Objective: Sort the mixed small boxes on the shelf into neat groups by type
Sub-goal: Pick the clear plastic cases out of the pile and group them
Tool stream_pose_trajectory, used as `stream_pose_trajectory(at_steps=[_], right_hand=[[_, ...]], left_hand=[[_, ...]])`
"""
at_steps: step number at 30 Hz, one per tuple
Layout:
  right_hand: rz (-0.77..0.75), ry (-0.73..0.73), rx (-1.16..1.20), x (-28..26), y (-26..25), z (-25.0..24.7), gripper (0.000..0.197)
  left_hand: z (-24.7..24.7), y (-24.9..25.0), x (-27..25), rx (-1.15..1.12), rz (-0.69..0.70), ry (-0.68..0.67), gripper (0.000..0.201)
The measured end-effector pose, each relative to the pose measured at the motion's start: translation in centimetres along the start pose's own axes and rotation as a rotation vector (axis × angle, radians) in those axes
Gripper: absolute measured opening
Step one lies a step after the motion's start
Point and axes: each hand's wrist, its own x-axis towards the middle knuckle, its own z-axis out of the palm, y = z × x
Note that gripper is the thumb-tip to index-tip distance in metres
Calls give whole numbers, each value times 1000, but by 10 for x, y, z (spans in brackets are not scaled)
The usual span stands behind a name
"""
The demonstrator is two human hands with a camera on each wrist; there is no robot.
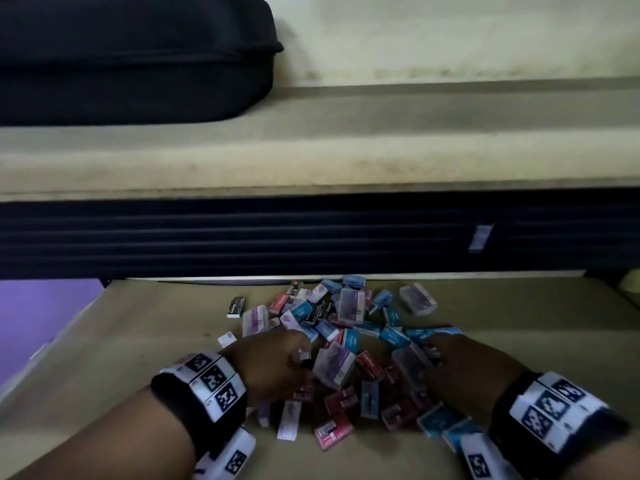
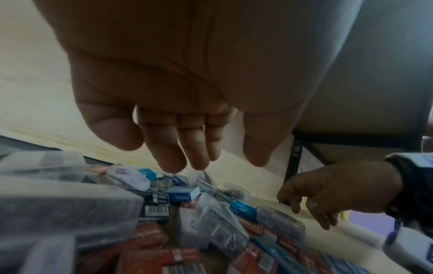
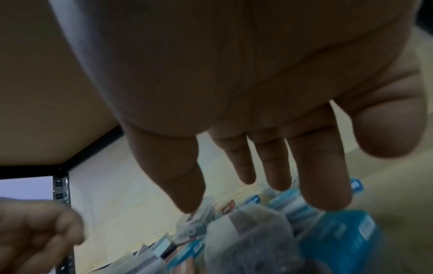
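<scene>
A mixed pile of small boxes lies on the lower shelf board. It holds red boxes, blue boxes, clear plastic cases, white-purple boxes and a black box at the far left edge. My left hand hovers over the pile's left side; in the left wrist view its fingers hang relaxed and hold nothing. My right hand hovers over the pile's right side with straight, spread fingers, also holding nothing, above a blue box.
The upper shelf with its dark front beam hangs low over the pile's back. A black zipped case sits on it at the left. Bare board extends left and right of the pile. A black upright post stands at the shelf's left corner.
</scene>
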Motion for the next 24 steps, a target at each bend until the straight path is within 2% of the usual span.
stream_pose_trajectory(at_steps=[3, 6, 11, 14, 17, 20, 24], right_hand=[[39, -14, 22, 7, 3, 8, 37], [62, -69, 57, 12, 4, 14, 43], [32, -56, 54, 14, 2, 21, 62], [18, -64, 74, 12, 1, 21, 63], [49, -52, 95, 10, 1, 19, 60], [75, -21, 100, 6, 1, 18, 56], [49, 6, 99, 0, -1, 19, 30]], left_hand=[[2, 9, 16, -9, 76, -9, 34], [7, 14, 36, 57, 29, -36, 39], [13, 25, 59, 165, 16, -50, 53], [21, 33, 67, 219, 53, -100, 31], [32, 32, 73, 279, 34, -132, 31], [38, 29, 74, 269, 46, -101, 36], [38, 27, 71, 239, 45, -11, 42]])
